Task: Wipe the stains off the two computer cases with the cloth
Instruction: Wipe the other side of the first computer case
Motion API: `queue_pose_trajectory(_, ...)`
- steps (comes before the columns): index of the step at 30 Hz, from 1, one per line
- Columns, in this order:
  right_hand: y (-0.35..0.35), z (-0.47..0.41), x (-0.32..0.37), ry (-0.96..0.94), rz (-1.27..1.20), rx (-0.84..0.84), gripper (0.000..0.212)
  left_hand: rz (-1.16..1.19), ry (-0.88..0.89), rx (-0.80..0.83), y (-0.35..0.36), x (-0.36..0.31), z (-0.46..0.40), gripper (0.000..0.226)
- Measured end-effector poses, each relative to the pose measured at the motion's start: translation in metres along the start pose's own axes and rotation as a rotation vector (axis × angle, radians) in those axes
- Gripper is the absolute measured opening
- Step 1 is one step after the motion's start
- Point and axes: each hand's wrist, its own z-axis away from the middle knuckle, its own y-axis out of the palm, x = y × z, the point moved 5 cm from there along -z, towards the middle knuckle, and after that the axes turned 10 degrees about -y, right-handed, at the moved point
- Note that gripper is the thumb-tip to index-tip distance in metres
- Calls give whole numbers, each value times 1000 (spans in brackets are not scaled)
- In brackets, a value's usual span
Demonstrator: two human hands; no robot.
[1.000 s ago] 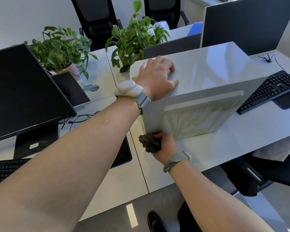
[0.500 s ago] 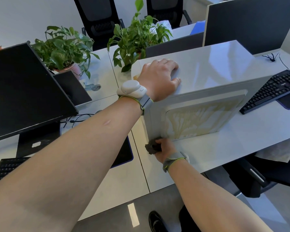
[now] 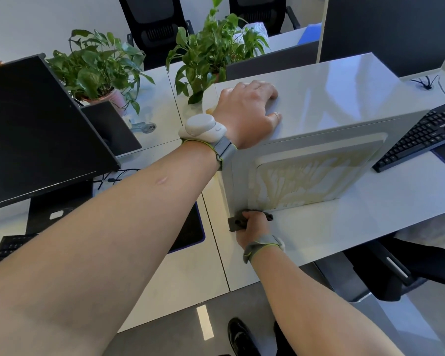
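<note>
Left hand (image 3: 247, 111) rests flat atop the white computer case (image 3: 344, 98) on the tabletop (image 3: 370, 222), likely steadying it. Right hand (image 3: 253, 227) grips the dark cloth (image 3: 235, 223) at the case's lower corner, below the yellowish stains (image 3: 301, 181).

A white desk (image 3: 180, 273) fills the middle of the frame. Two black office chairs (image 3: 154, 24) stand at the top before a pale wall (image 3: 36, 19). The grey floor (image 3: 180, 337) shows along the bottom, with a bright reflection.
</note>
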Motion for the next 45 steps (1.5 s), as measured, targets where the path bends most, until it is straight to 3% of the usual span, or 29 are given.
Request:
queue_pose_trajectory(9,33,58,47,-81,-241,223,20,-7,11,-12,-1,-3,-1,42)
queue_pose_trajectory(15,67,114,86,-144,-362,316,22,-85,8,105,5,1,-4,46)
queue_pose_trajectory(18,71,131,98,-184,-361,309,33,-52,-16,117,4,3,-7,48)
queue_pose_trajectory(24,63,144,128,-381,-230,245,31,-6,-24,109,2,6,-6,50)
queue_pose_trajectory(30,52,155,155,-565,-27,167,14,-57,21,75,2,3,-4,57)
queue_pose_trajectory(33,43,153,180,-661,-48,89,27,-88,34,111,4,5,-3,59)
queue_pose_trajectory(35,33,152,206,-857,124,18,36,-101,20,134,4,3,-3,54)
queue_pose_trajectory(39,34,171,242,-1632,1128,-61,35,-60,-26,155,-1,-2,-2,62)
queue_pose_trajectory(40,38,171,243,-1752,1291,-31,39,-41,-42,160,-2,-2,-3,62)
queue_pose_trajectory(45,44,156,255,-1780,1481,351,41,10,-111,185,-2,0,-11,51)
